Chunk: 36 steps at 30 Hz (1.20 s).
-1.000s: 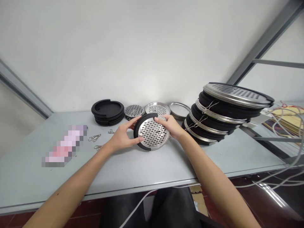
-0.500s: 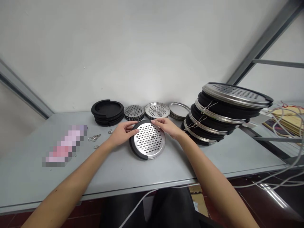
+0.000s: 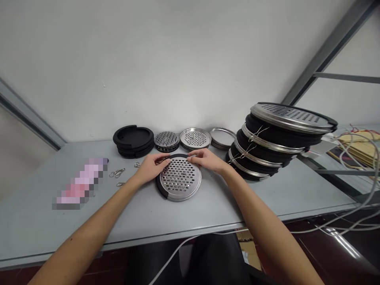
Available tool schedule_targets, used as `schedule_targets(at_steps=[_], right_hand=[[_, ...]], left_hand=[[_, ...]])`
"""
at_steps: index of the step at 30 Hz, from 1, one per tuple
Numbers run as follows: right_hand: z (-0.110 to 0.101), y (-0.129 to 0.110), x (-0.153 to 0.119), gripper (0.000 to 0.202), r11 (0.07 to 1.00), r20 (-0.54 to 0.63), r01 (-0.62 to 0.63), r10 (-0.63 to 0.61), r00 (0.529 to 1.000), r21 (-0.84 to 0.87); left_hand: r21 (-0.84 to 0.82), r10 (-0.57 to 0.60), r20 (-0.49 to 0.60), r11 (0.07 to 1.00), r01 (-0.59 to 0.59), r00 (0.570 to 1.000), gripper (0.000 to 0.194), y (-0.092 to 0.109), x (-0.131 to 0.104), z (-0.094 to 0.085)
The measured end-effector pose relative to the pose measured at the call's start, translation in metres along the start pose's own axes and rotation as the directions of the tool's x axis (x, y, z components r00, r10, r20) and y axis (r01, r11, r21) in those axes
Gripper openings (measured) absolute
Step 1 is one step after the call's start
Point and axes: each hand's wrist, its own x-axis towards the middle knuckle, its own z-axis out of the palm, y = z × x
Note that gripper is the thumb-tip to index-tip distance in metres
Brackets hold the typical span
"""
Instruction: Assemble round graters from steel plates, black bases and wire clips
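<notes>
A round metal disc with slotted holes (image 3: 181,180), edged in part by a black rim (image 3: 162,186), lies before me on the table. My left hand (image 3: 151,168) grips its upper left edge, thumb on top. At the upper right edge my right hand (image 3: 206,160) holds it the same way. Behind it, from left to right, are a stack of black round bases (image 3: 133,138), small perforated grater discs (image 3: 166,140), perforated metal plates (image 3: 196,138) and plain metal trays (image 3: 223,137). Small wire clips (image 3: 117,173) lie to the left.
A tall leaning stack of black-and-metal round units (image 3: 273,142) with wire loops stands to my right. A blurred pink item (image 3: 81,184) lies at left. White cables (image 3: 368,198) hang over the right end of the table (image 3: 190,215), beside a metal frame.
The disc in my hands has turned, its black rim shifting clockwise and to the left, and it lies flatter. My hands have stayed nearly in place at its edges.
</notes>
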Motion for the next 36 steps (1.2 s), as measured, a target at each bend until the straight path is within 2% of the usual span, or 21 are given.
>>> schedule_targets(at_steps=[3,5,7,9,13,17,19,24,30,36], right_hand=[[0.000,0.002,0.001,0.042,1.000,-0.011,-0.001,0.001,1.000,-0.024],[0.001,0.003,0.001,0.038,0.998,-0.024,0.018,-0.019,1.000,-0.052],[0.002,0.004,0.002,0.034,0.997,-0.037,0.043,-0.045,0.998,-0.068],[0.003,0.004,0.003,0.033,0.996,-0.050,0.069,-0.072,0.996,-0.059],[0.005,0.003,0.004,0.033,0.993,-0.101,0.106,-0.110,0.989,-0.046],[0.007,0.006,0.006,0.033,0.991,-0.123,0.095,-0.106,0.987,-0.094],[0.008,0.008,0.007,0.033,0.991,-0.131,0.087,-0.100,0.986,-0.102],[0.011,0.010,0.008,0.033,0.994,-0.138,0.070,-0.081,0.987,-0.084],[0.012,0.009,0.007,0.031,0.997,-0.164,0.046,-0.056,0.985,-0.065],[0.007,0.012,0.008,0.028,0.995,-0.177,0.018,-0.036,0.984,-0.103]], left_hand=[[0.120,0.053,-0.042,0.992,-0.048,0.998,0.046,0.004,-0.003,0.000],[0.222,0.158,-0.066,0.965,-0.140,0.985,0.047,0.007,-0.006,0.000],[0.305,0.264,-0.016,0.920,-0.247,0.964,0.053,0.011,-0.011,0.001],[0.347,0.291,0.091,0.887,-0.304,0.952,0.063,0.014,-0.016,0.003],[0.412,0.226,0.284,0.848,-0.332,0.932,0.087,0.016,-0.024,0.005],[0.473,0.182,0.439,0.786,-0.398,0.880,0.111,0.014,-0.027,0.004],[0.500,0.167,0.487,0.752,-0.430,0.857,0.116,0.013,-0.028,0.004],[0.532,0.166,0.486,0.723,-0.440,0.858,0.106,0.012,-0.028,0.004],[0.518,0.155,0.467,0.750,-0.411,0.871,0.102,0.014,-0.028,0.004],[0.572,0.039,0.441,0.758,-0.314,0.897,0.109,0.013,-0.026,-0.014]])
